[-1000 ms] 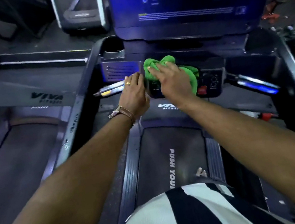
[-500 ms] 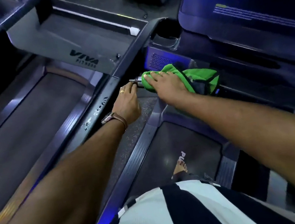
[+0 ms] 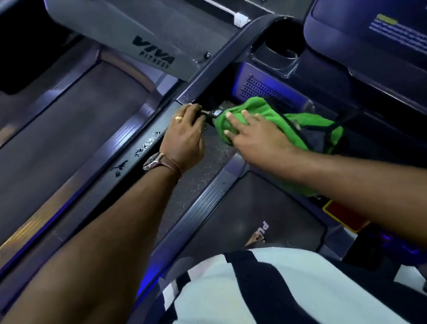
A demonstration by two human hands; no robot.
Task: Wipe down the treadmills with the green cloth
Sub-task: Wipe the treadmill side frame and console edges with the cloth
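Observation:
The green cloth (image 3: 272,115) lies bunched over the left handlebar under the treadmill console (image 3: 382,26). My right hand (image 3: 255,138) presses on the cloth with its fingers spread and fairly straight. Just to the left, my left hand (image 3: 184,138), with a ring and a wristwatch, curls its fingers round the bare end of the handlebar (image 3: 208,113). Part of the cloth hangs down behind my right wrist. Most of the handlebar is hidden by cloth and hands.
A dark side rail (image 3: 121,163) runs diagonally on the left, with a neighbouring treadmill's belt (image 3: 47,151) beyond it. A cup holder (image 3: 282,47) sits left of the lit screen. Below are this treadmill's belt (image 3: 244,213) and a red button (image 3: 341,215).
The view has swung left and down. My right hand has slid the cloth left from the middle control panel onto the left handlebar. My left hand stays on the handlebar end.

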